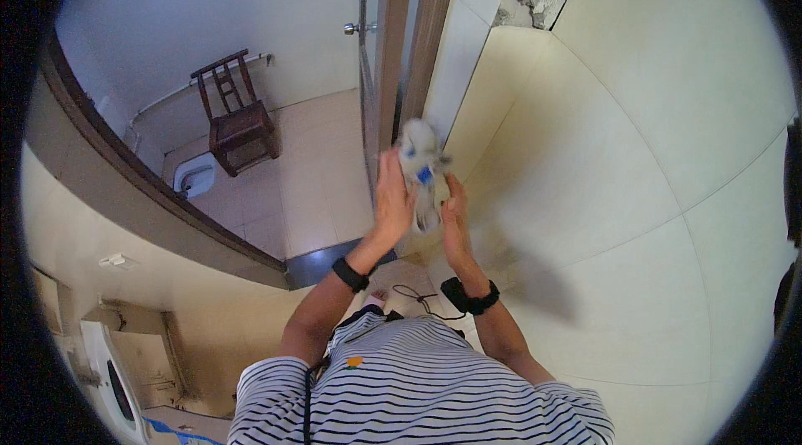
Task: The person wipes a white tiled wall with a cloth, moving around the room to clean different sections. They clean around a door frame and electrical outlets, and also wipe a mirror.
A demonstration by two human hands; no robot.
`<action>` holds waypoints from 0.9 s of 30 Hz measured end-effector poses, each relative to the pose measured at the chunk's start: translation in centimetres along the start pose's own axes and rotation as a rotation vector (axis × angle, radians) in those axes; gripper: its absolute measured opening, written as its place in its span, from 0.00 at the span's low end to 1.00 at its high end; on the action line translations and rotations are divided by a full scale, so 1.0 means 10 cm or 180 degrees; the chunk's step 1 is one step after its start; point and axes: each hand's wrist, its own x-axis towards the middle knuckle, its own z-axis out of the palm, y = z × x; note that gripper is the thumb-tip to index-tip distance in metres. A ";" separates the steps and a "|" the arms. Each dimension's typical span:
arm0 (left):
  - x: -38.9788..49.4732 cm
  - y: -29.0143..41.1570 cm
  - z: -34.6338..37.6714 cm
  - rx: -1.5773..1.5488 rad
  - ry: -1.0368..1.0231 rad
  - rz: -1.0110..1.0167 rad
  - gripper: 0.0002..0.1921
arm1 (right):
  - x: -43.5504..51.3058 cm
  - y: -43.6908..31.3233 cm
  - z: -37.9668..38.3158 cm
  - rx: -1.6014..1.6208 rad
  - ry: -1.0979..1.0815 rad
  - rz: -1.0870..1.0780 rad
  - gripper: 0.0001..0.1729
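Between my two raised hands is a small, soft-looking white and grey thing with blue patches. Motion blurs it, so its kind is unclear; it could be a plush toy or a bundled cloth. My left hand lies along its left side, fingers stretched upward, and overlaps its edge. On the other side, my right hand faces it with the fingers extended and a narrow gap near its lower end. Whether either hand truly grips it cannot be seen. Each wrist wears a black band.
A wood-framed door with a metal knob stands ahead. Left, beyond a dark threshold, are a wooden chair and a squat toilet. A tiled wall rises close on my right. A cord hangs low before me.
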 end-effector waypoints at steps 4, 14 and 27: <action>0.94 0.24 -0.19 -0.0425 0.0754 0.0658 0.35 | -0.01 -0.15 -0.15 -0.0131 -0.0042 0.0210 0.40; 1.65 0.36 0.57 -0.0469 0.1743 0.0883 0.30 | -0.26 0.14 -0.48 0.0347 0.0368 0.1033 0.33; -0.29 -1.35 1.41 -0.1816 0.0097 -0.2494 0.22 | -0.61 0.47 -0.50 0.0273 0.0060 0.1277 0.29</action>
